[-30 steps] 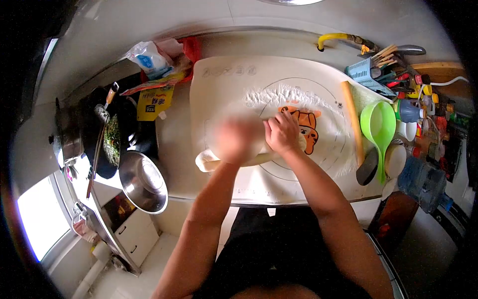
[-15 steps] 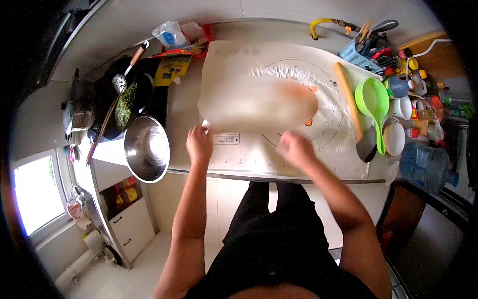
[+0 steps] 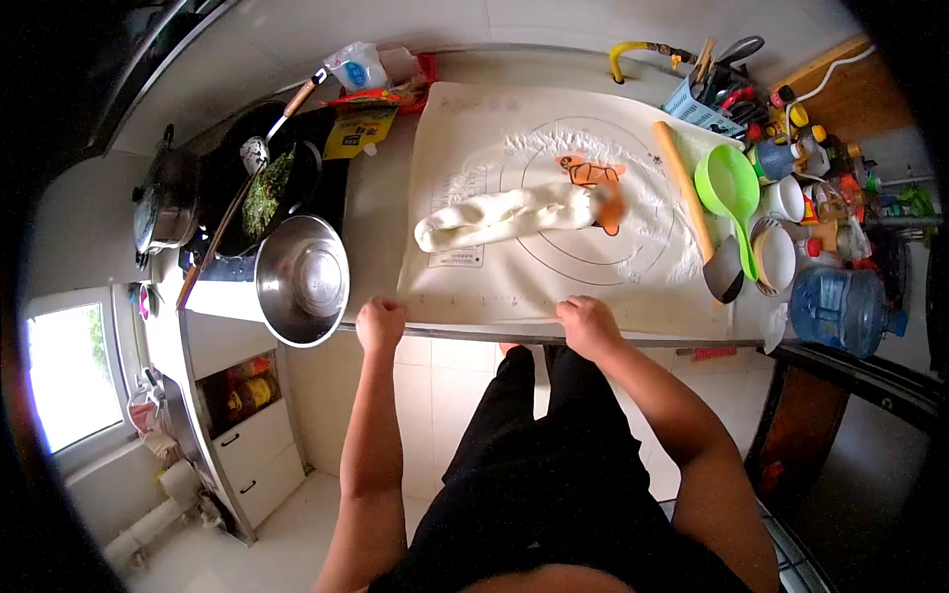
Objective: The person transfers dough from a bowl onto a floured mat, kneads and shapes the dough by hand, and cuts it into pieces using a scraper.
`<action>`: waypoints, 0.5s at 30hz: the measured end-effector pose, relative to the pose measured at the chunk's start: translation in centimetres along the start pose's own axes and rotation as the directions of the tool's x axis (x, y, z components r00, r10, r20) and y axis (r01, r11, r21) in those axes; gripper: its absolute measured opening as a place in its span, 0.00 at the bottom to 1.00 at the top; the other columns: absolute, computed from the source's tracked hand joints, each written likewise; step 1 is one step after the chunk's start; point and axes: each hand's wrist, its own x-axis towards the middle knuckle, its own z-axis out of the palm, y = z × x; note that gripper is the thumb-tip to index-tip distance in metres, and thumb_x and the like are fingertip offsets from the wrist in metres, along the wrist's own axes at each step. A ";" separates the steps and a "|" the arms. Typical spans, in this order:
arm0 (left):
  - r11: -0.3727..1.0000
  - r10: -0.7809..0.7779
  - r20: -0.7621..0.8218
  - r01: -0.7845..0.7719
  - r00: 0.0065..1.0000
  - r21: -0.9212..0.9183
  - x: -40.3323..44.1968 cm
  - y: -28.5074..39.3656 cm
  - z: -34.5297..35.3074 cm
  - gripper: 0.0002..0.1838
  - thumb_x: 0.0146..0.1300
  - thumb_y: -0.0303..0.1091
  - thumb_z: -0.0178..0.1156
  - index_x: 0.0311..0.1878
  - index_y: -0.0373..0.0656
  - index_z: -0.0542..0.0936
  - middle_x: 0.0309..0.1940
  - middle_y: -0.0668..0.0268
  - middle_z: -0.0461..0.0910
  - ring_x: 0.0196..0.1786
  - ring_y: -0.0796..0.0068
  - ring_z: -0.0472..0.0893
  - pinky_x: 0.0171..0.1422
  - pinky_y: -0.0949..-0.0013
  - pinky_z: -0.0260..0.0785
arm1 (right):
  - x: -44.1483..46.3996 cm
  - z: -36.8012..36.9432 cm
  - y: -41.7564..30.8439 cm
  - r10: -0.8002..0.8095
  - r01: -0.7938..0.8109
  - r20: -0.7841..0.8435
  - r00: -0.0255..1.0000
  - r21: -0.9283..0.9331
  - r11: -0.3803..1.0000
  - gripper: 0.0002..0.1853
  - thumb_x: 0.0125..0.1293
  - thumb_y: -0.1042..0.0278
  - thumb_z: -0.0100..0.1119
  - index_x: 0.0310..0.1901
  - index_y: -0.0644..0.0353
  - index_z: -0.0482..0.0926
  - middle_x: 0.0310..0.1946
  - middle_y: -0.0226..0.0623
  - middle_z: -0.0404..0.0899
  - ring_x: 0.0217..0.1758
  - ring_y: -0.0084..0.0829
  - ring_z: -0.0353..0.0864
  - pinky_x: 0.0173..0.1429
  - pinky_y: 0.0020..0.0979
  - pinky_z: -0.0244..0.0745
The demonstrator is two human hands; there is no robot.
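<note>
A long, lumpy roll of white dough (image 3: 504, 215) lies across the baking mat (image 3: 474, 311), its right end over the orange cartoon print. Loose flour (image 3: 559, 144) is spread behind it. At the mat's front left corner, my left hand (image 3: 381, 324) is closed at the counter edge; what its fingers pinch is too small to make out. My right hand (image 3: 587, 324) is closed on the mat's front edge, in front of the dough and apart from it. A wooden rolling pin (image 3: 682, 188) lies along the mat's right side.
On the left are a steel bowl (image 3: 302, 281), a pan with chopped greens (image 3: 265, 198) and a lidded pot (image 3: 164, 203). To the right stand a green strainer (image 3: 727, 183), a dark scraper (image 3: 724, 272), a white bowl (image 3: 776, 257), bottles and a water jug (image 3: 838, 308).
Both hands have left the dough and come down to the counter's front edge. The dough, blurred before, now lies on the mat. The camera view has shifted.
</note>
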 end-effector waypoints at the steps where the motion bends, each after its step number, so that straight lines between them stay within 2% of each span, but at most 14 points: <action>1: 0.999 0.027 -0.074 -0.025 0.997 0.037 -0.7 1.1 -1.4 0.12 0.45 0.39 0.63 0.31 0.42 0.82 0.31 0.55 0.82 0.38 0.54 0.81 0.45 0.57 0.72 | 0.1 -1.0 -0.2 0.005 -0.005 0.011 1.000 0.045 0.999 0.02 0.50 0.74 0.55 0.26 0.62 0.74 0.26 0.44 0.75 0.34 0.48 0.78 0.39 0.46 0.73; 3: 0.992 0.101 -0.184 -0.085 0.978 0.089 -0.8 1.6 -2.1 0.09 0.48 0.38 0.62 0.27 0.42 0.79 0.29 0.56 0.81 0.37 0.53 0.80 0.46 0.57 0.71 | 0.4 -2.5 -0.8 -0.030 0.029 0.042 0.999 0.040 0.999 0.02 0.50 0.74 0.54 0.26 0.62 0.74 0.25 0.45 0.75 0.33 0.48 0.78 0.39 0.46 0.73; 4: 0.992 0.106 -0.185 -0.092 0.977 0.084 -0.8 1.5 -2.4 0.09 0.48 0.38 0.62 0.27 0.42 0.79 0.29 0.56 0.81 0.37 0.53 0.80 0.46 0.57 0.71 | 0.5 -3.0 -0.9 -0.068 0.066 0.075 0.995 0.038 0.997 0.02 0.51 0.74 0.54 0.25 0.63 0.74 0.25 0.45 0.75 0.33 0.48 0.78 0.39 0.46 0.73; 7: 0.979 0.098 -0.107 -0.077 0.989 0.186 -1.2 1.7 -3.1 0.09 0.51 0.37 0.59 0.27 0.41 0.79 0.31 0.55 0.82 0.38 0.52 0.80 0.46 0.54 0.71 | 0.0 -2.7 -1.1 -0.086 0.081 0.098 0.991 0.054 0.995 0.02 0.50 0.75 0.54 0.25 0.63 0.74 0.25 0.44 0.76 0.33 0.48 0.78 0.39 0.46 0.73; 10: 0.985 0.037 -0.087 -0.022 0.996 0.169 -1.1 1.5 -2.9 0.10 0.53 0.36 0.58 0.31 0.40 0.81 0.35 0.53 0.82 0.41 0.52 0.81 0.48 0.53 0.71 | 0.2 -2.5 -1.3 -0.034 0.028 0.155 0.987 0.047 0.999 0.01 0.49 0.77 0.54 0.25 0.63 0.74 0.27 0.45 0.77 0.35 0.48 0.79 0.40 0.46 0.73; 12: 0.973 0.031 -0.026 -0.024 0.999 0.231 -0.8 1.4 -2.7 0.11 0.53 0.36 0.57 0.33 0.39 0.81 0.37 0.52 0.82 0.43 0.51 0.81 0.49 0.54 0.72 | 0.0 -1.0 -0.6 -0.054 0.044 0.171 0.984 0.063 0.997 0.03 0.50 0.74 0.58 0.26 0.62 0.74 0.27 0.44 0.76 0.35 0.49 0.78 0.40 0.47 0.72; 15: 0.950 0.004 0.038 -0.015 0.999 0.311 0.3 1.6 -0.4 0.13 0.53 0.36 0.57 0.37 0.39 0.82 0.40 0.52 0.82 0.45 0.51 0.81 0.51 0.56 0.73 | -0.1 1.8 0.1 0.012 -0.012 0.221 0.975 0.000 1.000 0.04 0.51 0.76 0.52 0.29 0.61 0.76 0.29 0.45 0.77 0.36 0.49 0.78 0.42 0.47 0.74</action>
